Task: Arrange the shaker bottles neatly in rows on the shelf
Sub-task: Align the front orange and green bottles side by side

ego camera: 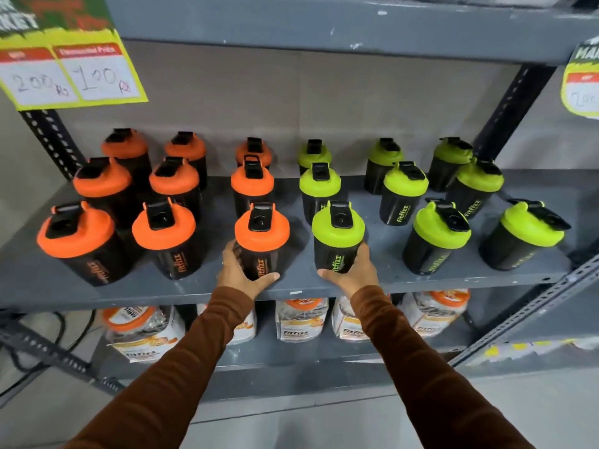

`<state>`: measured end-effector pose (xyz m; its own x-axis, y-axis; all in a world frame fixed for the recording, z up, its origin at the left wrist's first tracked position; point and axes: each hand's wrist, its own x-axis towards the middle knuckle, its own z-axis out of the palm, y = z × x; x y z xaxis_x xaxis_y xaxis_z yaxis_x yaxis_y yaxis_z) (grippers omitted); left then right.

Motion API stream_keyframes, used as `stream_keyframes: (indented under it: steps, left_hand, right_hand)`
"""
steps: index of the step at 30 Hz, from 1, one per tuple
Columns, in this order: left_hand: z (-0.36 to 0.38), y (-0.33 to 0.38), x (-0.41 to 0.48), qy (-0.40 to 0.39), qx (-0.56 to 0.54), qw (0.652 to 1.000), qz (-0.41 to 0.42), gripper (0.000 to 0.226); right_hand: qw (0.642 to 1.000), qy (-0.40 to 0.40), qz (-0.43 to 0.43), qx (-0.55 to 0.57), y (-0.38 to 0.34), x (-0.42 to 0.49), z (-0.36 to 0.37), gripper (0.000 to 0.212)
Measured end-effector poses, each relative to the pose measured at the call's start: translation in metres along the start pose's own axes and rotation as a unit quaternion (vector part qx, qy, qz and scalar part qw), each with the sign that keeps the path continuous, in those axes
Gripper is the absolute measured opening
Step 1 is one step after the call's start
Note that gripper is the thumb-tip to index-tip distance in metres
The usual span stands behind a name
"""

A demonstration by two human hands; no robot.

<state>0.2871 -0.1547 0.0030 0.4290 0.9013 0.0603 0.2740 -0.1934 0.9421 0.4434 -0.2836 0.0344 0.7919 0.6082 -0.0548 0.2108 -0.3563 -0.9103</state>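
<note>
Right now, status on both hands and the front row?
Left hand gripping front orange-lid shaker. Right hand gripping front green-lid shaker. Both upright on the shelf, at front edge. Nothing blocking; neighbours stand apart.

Both brown-sleeved arms reach forward, left grip (pixel 241 270) and right grip (pixel 355 270) each curled closed around something.

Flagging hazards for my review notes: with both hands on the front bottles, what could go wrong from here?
1. The orange-lidded bottle in the left hand and the green-lidded bottle in the right hand stand close to the shelf's front edge; a pull could tip them off.
2. Pushing back could knock the bottle behind.
</note>
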Motion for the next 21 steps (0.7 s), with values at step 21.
stream_keyframes:
  steps: [21]
  left_hand:
    - [-0.0095, -0.0004, 0.0043, -0.078, 0.068, 0.994, -0.024, 0.105]
  right_hand:
    - [0.999, 0.013, -0.026, -0.033, 0.0053, -0.0055, 0.0053, 0.086]
